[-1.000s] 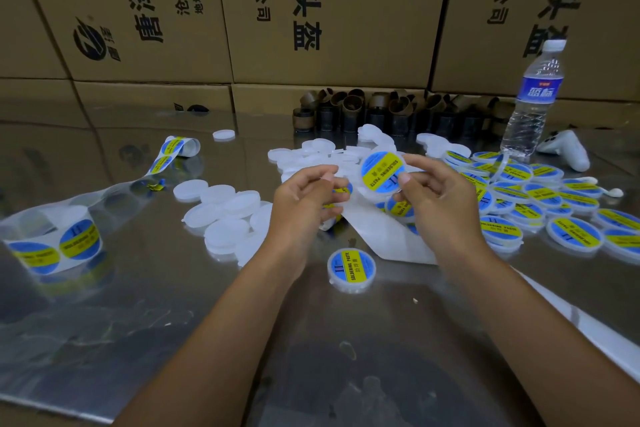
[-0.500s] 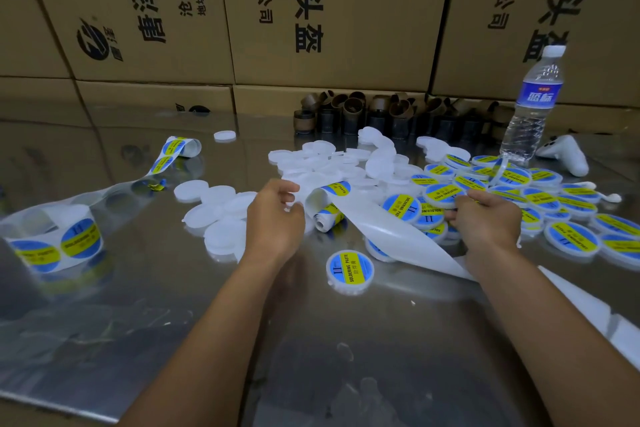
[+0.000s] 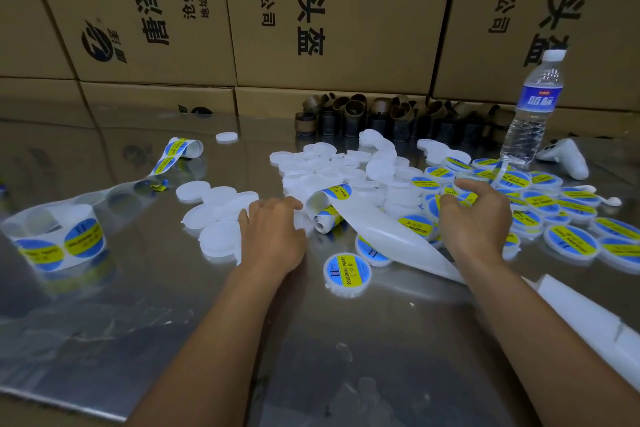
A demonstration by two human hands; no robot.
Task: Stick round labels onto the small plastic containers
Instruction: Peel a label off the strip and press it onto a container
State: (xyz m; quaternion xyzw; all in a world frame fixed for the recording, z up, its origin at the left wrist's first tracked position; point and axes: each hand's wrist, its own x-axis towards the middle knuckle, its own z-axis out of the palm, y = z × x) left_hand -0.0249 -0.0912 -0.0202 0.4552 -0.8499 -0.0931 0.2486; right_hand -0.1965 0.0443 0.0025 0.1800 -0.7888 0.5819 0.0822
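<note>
Left hand [image 3: 273,232] is resting on blank containers [image 3: 221,243], 9 o'clock of label strip [image 3: 374,225], right hand [image 3: 474,218] over labelled containers [image 3: 540,201] (cannot tell either grip); am advising lifting one blank only.

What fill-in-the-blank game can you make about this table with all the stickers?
The water bottle stands ____ on the table.
Each round label is blue and ____.
The nearest labelled container reads SOLDERING ____.
The boxes behind are made of ____.
Missing words: upright, yellow, PASTE, cardboard.
</note>
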